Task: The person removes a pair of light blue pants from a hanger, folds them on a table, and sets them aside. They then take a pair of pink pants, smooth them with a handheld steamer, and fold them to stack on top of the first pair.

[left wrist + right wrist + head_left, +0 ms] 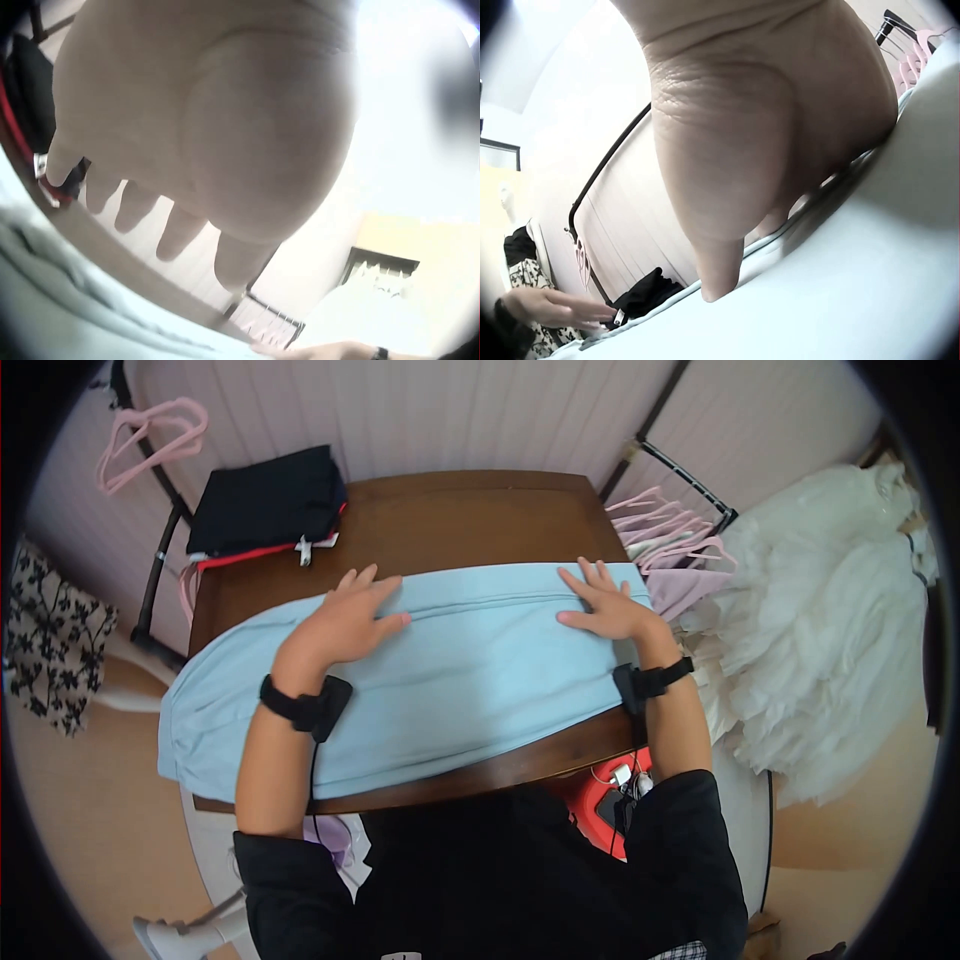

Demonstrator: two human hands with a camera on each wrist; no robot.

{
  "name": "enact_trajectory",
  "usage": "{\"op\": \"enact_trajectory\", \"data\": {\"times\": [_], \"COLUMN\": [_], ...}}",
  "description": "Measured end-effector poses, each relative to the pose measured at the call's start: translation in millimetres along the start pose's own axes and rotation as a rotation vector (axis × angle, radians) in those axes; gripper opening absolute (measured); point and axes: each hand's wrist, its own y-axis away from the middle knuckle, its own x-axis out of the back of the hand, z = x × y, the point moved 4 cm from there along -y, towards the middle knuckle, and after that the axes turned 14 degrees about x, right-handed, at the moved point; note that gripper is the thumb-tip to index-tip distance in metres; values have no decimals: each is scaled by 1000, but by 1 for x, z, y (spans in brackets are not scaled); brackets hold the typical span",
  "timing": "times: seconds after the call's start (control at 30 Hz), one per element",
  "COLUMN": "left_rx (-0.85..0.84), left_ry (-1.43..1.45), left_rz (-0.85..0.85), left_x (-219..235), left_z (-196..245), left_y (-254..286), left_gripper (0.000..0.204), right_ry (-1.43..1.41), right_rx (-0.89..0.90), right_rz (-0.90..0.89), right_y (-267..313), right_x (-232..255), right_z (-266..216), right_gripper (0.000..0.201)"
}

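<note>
A light blue garment lies stretched out lengthwise over the brown table, its left end hanging past the table's edge. It is folded into a long strip with a seam along the far side; its exact kind does not show. Over its left half is my left hand, fingers spread; the left wrist view shows the palm raised a little off the cloth. My right hand rests on the right end with fingers spread, and its thumb touches the cloth in the right wrist view.
Folded dark clothes, with a red layer below, sit at the table's back left corner. Pink hangers hang on the left rack, more pink hangers on the right one. A white ruffled dress stands at the right.
</note>
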Motion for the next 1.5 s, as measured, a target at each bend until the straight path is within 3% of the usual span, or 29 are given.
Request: {"op": "enact_trajectory", "data": {"times": [0.07, 0.17, 0.27, 0.43, 0.57, 0.63, 0.67, 0.73, 0.8, 0.87, 0.9, 0.97, 1.07, 1.2, 1.33, 1.4, 1.43, 1.5], "left_rx": [161, 191, 97, 40, 30, 26, -11, -50, -82, -99, -108, -118, -118, -117, -119, -119, -112, -130], "left_ry": [-197, -220, -166, -82, -58, -61, -62, -69, -38, -48, -52, -59, -57, -40, -11, 3, 6, 8], "left_rz": [-164, -173, -145, -130, -118, -104, -74, -45, -52, -47, -33, -29, -18, -15, -6, -17, -34, 8], "left_x": [-21, -28, -30, -29, -30, -30, -31, -32, -33, -34, -34, -34, -32, -32, -31, -29, -29, -29], "left_z": [2, 1, -17, -31, -27, -28, -29, -30, -28, -28, -27, -26, -27, -28, -27, -25, -25, -25], "left_y": [-18, -13, -13, -14, -11, -11, -13, -15, -17, -17, -17, -16, -17, -17, -19, -18, -18, -19], "left_gripper": [66, 67, 64, 56, 51, 49, 46, 43, 41, 41, 41, 41, 41, 40, 38, 38, 38, 37], "right_ry": [-35, -84, -235, -207, -264, -195, -142, -95, -156, -176, -177, -146, -86, -185, -190, -211, -218, -318], "right_rx": [-21, -37, -7, -4, -42, -172, -121, 188, 435, 508, 497, 517, 398, 122, -256, -286, -294, -705], "right_rz": [25, 50, 150, 201, 259, 306, 342, 435, 362, 252, 262, 118, 87, 162, 315, 595, 579, 471], "right_y": [0, 1, 3, -3, -12, -21, -28, -38, -46, -50, -53, -58, -53, -31, 4, 10, 16, 31], "right_x": [0, 1, 2, -5, 1, 3, 3, 1, -3, -16, -20, -28, -25, -19, 0, -18, -19, -27], "right_z": [3, 10, 23, 46, 46, 36, 21, -37, -100, -146, -157, -173, -141, -56, 24, 106, 124, 151], "right_gripper": [85, 81, 71, 68, 69, 70, 69, 60, 61, 63, 63, 68, 72, 75, 75, 74, 74, 72]}}
